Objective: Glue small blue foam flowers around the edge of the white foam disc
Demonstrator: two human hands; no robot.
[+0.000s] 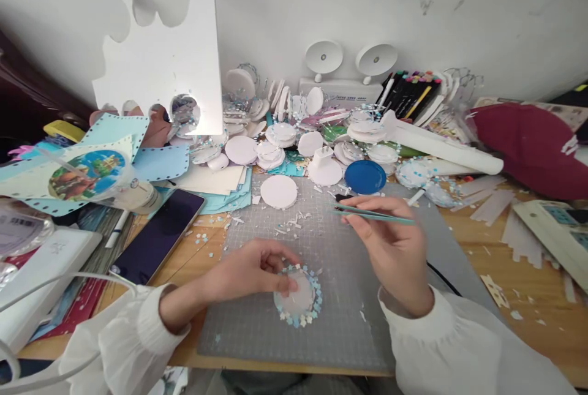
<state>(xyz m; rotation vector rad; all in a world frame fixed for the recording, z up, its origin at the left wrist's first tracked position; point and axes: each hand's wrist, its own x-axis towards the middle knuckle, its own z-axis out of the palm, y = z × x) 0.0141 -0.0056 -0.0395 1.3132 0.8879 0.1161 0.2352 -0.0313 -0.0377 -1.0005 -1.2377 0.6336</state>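
On the grey cutting mat (pixel 340 321) lies a white disc (pixel 298 294) ringed with small blue and white star or flower shapes. My left hand (pixel 257 272) has its thumb and fingers on the disc's upper left part. Held up over the mat, my right hand (pixel 390 242) grips pale teal tweezers (pixel 381 215), whose tips point left. Behind them are a bare white disc (pixel 278 191) and a blue round lid (pixel 365 177). Small white scraps (pixel 294 222) are scattered on the mat.
A phone (pixel 157 236) lies left of the mat, near a cup (pixel 114 180). Decorated white pieces (pixel 280 135) are piled at the back, before a twin-headed lamp (pixel 324 57) and marker pens (pixel 411 95). A white roll (pixel 445 149) and dark red cap (pixel 528 147) stand right.
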